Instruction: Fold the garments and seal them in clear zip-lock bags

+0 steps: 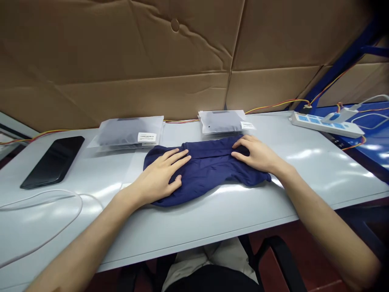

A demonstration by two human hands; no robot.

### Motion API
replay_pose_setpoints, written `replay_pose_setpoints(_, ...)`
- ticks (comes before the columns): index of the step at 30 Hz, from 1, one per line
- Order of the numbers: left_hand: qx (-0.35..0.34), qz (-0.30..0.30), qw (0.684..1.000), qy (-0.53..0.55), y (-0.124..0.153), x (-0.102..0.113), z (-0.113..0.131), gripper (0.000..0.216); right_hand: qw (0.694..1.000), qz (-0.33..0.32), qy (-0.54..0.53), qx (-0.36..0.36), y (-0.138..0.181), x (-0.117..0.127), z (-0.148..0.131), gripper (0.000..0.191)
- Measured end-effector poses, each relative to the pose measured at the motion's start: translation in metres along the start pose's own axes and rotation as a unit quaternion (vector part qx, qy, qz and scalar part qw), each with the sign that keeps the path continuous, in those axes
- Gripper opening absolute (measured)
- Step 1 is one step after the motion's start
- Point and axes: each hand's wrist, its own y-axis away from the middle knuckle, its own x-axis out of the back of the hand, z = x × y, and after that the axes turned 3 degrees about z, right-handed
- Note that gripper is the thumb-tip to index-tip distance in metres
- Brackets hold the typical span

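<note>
A navy-blue garment [206, 170] of soft, wrinkled cloth lies on the table, with a folded band along its far edge. My left hand [164, 174] rests flat on its left part, fingers spread and pointing to the band. On the right part sits my right hand [258, 154], its fingers bent and touching the cloth near the far edge. Its thumb and forefinger are apart, with fabric showing between them. Just beyond the garment are two stacks of frosted packets with white labels: the left packets [121, 132] and the right packets [223, 121].
A black phone [54, 162] lies at the left of the white table [194, 235], near a white cable [80, 207]. A power strip [328, 123] with plugs stands at the back right. Brown cardboard [136, 61] walls the back. Red and yellow wires run along it.
</note>
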Motion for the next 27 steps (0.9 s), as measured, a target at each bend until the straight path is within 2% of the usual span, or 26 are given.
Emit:
replay_pose_setpoints(14, 0.007, 0.004, 0.998, 0.056, 0.0011, 0.0023, -0.0007, 0.055, 1.000, -0.010, -0.018, -0.003, -0.0003, 0.0024, -0.0009, 0.023)
replay_pose_setpoints(27, 0.021, -0.003, 0.998, 0.051, 0.0012, 0.0035, -0.0008, 0.062, 1.000, -0.009, -0.018, 0.000, -0.0007, 0.0021, -0.0005, 0.024)
